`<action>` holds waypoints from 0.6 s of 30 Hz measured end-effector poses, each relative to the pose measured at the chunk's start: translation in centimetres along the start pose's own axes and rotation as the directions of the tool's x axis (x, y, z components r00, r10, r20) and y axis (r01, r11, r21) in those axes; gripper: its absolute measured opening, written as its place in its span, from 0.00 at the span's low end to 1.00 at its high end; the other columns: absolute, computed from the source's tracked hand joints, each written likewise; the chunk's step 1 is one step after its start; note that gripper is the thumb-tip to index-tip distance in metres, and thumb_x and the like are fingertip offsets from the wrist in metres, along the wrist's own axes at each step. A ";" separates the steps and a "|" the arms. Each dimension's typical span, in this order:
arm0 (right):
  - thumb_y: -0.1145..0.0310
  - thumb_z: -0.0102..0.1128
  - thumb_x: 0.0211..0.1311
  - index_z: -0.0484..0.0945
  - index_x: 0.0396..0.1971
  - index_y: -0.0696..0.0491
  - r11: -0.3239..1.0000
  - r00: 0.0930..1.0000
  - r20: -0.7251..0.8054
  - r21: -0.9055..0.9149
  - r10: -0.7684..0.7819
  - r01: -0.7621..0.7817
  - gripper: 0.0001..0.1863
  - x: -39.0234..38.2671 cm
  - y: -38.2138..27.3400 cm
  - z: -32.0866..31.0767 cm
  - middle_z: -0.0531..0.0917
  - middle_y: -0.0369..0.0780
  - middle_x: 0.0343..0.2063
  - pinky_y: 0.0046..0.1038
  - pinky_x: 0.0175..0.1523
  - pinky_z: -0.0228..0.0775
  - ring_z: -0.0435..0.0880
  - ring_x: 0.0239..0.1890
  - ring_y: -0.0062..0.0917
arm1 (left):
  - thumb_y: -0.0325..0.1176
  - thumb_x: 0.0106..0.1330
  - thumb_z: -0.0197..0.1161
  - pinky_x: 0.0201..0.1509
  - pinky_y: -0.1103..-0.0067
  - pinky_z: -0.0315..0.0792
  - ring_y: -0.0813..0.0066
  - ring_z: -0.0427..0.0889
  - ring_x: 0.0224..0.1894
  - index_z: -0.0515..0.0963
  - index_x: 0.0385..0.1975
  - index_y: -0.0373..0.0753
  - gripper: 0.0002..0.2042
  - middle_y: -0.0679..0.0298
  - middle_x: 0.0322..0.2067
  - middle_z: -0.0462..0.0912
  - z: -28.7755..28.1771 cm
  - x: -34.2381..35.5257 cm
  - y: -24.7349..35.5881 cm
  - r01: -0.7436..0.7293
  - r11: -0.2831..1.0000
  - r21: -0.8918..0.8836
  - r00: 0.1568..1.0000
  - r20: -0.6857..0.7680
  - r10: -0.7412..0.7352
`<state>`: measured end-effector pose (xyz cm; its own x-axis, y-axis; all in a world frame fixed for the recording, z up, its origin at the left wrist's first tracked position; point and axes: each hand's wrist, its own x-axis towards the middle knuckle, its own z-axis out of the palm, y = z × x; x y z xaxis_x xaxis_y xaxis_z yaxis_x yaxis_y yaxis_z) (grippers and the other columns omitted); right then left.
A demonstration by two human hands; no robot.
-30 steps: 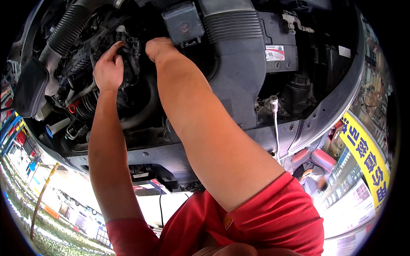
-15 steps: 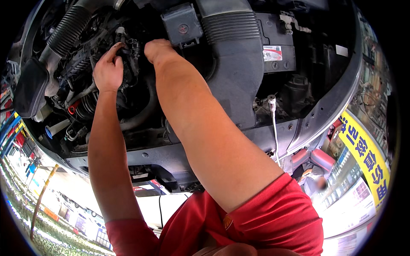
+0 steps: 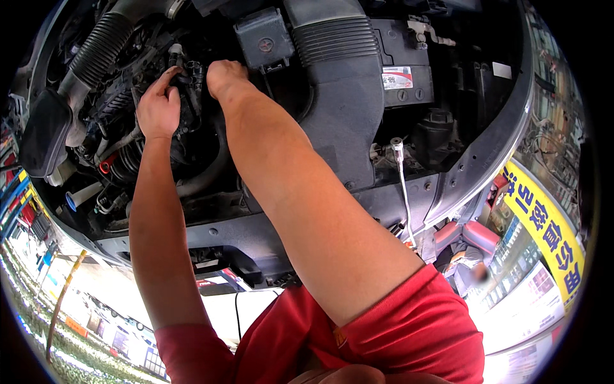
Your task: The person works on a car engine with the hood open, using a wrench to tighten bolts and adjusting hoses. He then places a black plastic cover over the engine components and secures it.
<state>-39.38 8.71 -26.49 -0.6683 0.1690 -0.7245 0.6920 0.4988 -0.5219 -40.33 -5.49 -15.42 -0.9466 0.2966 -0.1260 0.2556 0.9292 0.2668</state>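
Red sleeves at the bottom, both bare forearms reaching up into the engine bay. Left hand (image 3: 158, 107), upper left, has its fingers curled onto a black engine part (image 3: 189, 96). Right hand (image 3: 222, 72) just beside it; can't tell its fingers. Ribbed air duct (image 3: 338, 40) further up.

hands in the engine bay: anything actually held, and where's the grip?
Left hand has its fingers on a dark engine part, at its upper left edge. Right hand is knuckle-deep behind the same part; its fingers are hidden, so its grip cannot be told.
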 end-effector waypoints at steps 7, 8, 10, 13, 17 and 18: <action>0.73 0.53 0.69 0.89 0.45 0.54 0.998 0.993 -0.117 0.064 -0.008 0.015 0.14 -5.1 -2.1 -1.0 0.87 0.48 0.50 0.36 0.60 0.79 0.85 0.57 0.41 | 0.34 0.65 0.55 0.49 0.66 0.79 0.57 0.85 0.43 0.84 0.53 0.64 0.20 0.66 0.41 0.86 0.3 -0.2 -0.3 -0.041 0.999 0.031 0.997 -0.070 0.043; 0.73 0.54 0.69 0.89 0.45 0.54 0.998 0.994 -0.110 0.066 -0.005 0.012 0.14 -5.3 -2.3 -1.1 0.87 0.47 0.51 0.36 0.60 0.79 0.85 0.57 0.41 | 0.34 0.65 0.55 0.49 0.66 0.79 0.57 0.84 0.42 0.84 0.53 0.64 0.19 0.66 0.40 0.86 0.2 -0.2 -0.3 -0.036 0.999 0.035 0.997 -0.068 0.038; 0.73 0.54 0.69 0.88 0.45 0.54 0.997 0.993 -0.119 0.082 -0.005 0.014 0.14 -5.5 -2.3 -1.3 0.87 0.48 0.51 0.37 0.60 0.79 0.85 0.57 0.42 | 0.34 0.65 0.55 0.48 0.65 0.79 0.57 0.84 0.42 0.84 0.52 0.64 0.19 0.66 0.39 0.85 0.3 -0.2 -0.3 -0.044 0.998 0.033 0.996 -0.081 0.047; 0.73 0.54 0.70 0.88 0.46 0.55 0.994 0.987 -0.158 0.104 -0.011 0.027 0.14 -5.3 -2.0 -1.1 0.86 0.48 0.53 0.36 0.60 0.79 0.85 0.58 0.41 | 0.33 0.65 0.55 0.48 0.66 0.79 0.58 0.84 0.41 0.84 0.53 0.63 0.20 0.65 0.37 0.84 0.3 -0.2 -0.2 -0.048 0.998 0.035 0.995 -0.086 0.051; 0.73 0.55 0.71 0.85 0.52 0.57 0.986 0.998 -0.061 0.168 0.006 0.005 0.15 -5.7 -2.1 -2.3 0.83 0.48 0.58 0.36 0.65 0.75 0.80 0.63 0.40 | 0.32 0.66 0.55 0.50 0.69 0.77 0.60 0.83 0.41 0.83 0.56 0.62 0.21 0.64 0.38 0.83 0.0 -0.2 0.0 0.000 0.998 0.059 1.000 -0.026 0.002; 0.73 0.56 0.71 0.84 0.54 0.58 0.983 0.999 -0.043 0.184 0.004 0.004 0.16 -5.6 -2.1 -2.3 0.82 0.48 0.59 0.36 0.66 0.74 0.79 0.64 0.40 | 0.33 0.66 0.55 0.50 0.70 0.77 0.60 0.83 0.41 0.83 0.56 0.62 0.21 0.64 0.38 0.84 0.0 -0.3 -0.2 0.002 0.998 0.057 1.000 -0.022 -0.001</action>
<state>-37.73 8.67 -20.29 -0.6769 0.2076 -0.7062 0.7274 0.3351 -0.5988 -40.12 -5.76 -15.43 -0.9510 0.2908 -0.1054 0.2644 0.9410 0.2114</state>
